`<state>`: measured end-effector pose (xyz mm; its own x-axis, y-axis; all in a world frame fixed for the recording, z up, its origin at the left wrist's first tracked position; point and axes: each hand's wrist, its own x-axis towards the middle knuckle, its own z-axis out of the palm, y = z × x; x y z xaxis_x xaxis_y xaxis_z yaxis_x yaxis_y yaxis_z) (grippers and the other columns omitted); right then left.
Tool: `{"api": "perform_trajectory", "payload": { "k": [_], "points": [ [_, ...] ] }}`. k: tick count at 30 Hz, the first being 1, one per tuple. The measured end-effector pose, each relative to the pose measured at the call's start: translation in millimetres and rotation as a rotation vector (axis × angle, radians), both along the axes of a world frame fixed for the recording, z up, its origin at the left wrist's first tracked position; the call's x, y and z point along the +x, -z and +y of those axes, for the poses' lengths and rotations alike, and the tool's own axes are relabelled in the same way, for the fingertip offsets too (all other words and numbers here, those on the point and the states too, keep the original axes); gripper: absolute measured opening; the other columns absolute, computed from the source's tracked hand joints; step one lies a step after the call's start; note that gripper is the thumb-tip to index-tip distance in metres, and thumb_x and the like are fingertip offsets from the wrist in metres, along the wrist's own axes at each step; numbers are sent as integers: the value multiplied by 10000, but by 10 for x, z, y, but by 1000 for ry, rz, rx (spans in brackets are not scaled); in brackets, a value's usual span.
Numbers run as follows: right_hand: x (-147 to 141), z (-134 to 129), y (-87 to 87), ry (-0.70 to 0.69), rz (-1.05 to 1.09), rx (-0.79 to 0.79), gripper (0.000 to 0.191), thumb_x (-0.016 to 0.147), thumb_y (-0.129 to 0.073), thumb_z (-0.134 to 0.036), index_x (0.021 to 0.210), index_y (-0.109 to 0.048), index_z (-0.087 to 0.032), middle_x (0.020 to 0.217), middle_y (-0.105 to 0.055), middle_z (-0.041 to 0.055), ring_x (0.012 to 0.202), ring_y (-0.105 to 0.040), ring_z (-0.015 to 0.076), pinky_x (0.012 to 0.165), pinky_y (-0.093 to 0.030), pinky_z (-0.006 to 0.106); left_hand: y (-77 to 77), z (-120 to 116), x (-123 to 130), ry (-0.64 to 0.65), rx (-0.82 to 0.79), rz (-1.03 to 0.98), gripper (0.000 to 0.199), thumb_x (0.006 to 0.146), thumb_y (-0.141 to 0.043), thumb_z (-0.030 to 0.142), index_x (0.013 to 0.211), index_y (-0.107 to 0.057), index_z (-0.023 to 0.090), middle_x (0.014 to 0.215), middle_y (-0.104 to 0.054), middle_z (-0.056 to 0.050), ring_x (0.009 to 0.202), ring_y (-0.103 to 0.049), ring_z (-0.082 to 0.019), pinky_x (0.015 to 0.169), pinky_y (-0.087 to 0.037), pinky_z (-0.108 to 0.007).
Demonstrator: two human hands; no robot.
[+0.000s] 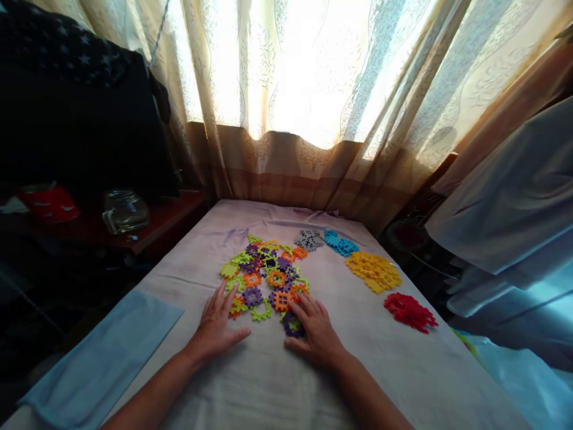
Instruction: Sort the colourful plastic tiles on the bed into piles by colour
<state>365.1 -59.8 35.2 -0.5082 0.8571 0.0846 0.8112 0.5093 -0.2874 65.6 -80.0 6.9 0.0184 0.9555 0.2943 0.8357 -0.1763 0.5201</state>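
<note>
A mixed heap of flat plastic interlocking pieces (pixel 252 279) in lime green, purple and orange lies on a pale sheet (pixel 250 382). At the heap's near left edge rests my left hand (pixel 219 325), fingers spread and thumb pointing inward, holding nothing. My right hand (pixel 313 331) is at the near right edge with its fingers apart. Its fingertips touch or cover part of the heap, beside an orange window-shaped piece (pixel 282 300). A dark purple piece with a green centre (pixel 293 324) lies partly under that hand.
Sorted piles lie along the right: grey pieces (pixel 308 240), blue pieces (pixel 340 242), yellow pieces (pixel 373 272) and red pieces (pixel 410 312). A folded light-blue cloth (pixel 107 358) lies at the left edge. Beyond stands a glass jug (pixel 125 212) near a red container (pixel 48 203). Curtains (pixel 290 161) hang behind.
</note>
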Motion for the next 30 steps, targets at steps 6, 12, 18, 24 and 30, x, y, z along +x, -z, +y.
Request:
{"api": "perform_trajectory", "payload": {
  "k": [6, 12, 18, 24, 30],
  "points": [
    [-388, 286, 66, 92, 127, 147, 570, 798, -671, -416, 1332, -591, -234, 1408, -536, 147, 1325, -453, 317, 1106, -317, 521, 43, 32, 166, -81, 78, 22, 672, 823, -583, 365, 1451, -413, 193, 1532, -383, -160, 1401, -384, -311, 1141, -324, -500],
    [-573, 513, 212, 308, 677, 298, 413, 905, -467, -444, 1129, -701, -188, 1192, -680, 132, 1144, -597, 255, 1027, -431, 449, 4, 173, 216, -39, 159, -76, 542, 858, -551, 308, 1390, -489, 229, 1504, -441, -104, 1370, -442, -263, 1113, -402, -435],
    [-457, 547, 244, 534, 1060, 160, 413, 904, -463, -494, 998, -729, -192, 1054, -735, 86, 1020, -657, 216, 937, -500, 368, 9, 197, 130, -51, 195, -151, 420, 918, -485, 354, 1314, -570, 244, 1434, -526, -90, 1318, -507, -239, 1093, -434, -411],
    [-430, 563, 182, 672, 1183, 115, 401, 884, -492, -496, 979, -723, -182, 1030, -738, 81, 996, -657, 205, 906, -496, 351, -54, 164, 138, -71, 160, -179, 399, 921, -494, 390, 1279, -592, 244, 1438, -520, -87, 1308, -516, -243, 1073, -455, -410],
    [-353, 618, 101, 863, 1373, -5, 403, 804, -559, -516, 950, -693, -165, 826, -727, 57, 692, -632, 152, 582, -463, 263, -175, 130, 152, -2, 116, -135, 414, 902, -528, 357, 1299, -569, 247, 1463, -487, -86, 1332, -487, -242, 1103, -420, -408]
  ]
}}
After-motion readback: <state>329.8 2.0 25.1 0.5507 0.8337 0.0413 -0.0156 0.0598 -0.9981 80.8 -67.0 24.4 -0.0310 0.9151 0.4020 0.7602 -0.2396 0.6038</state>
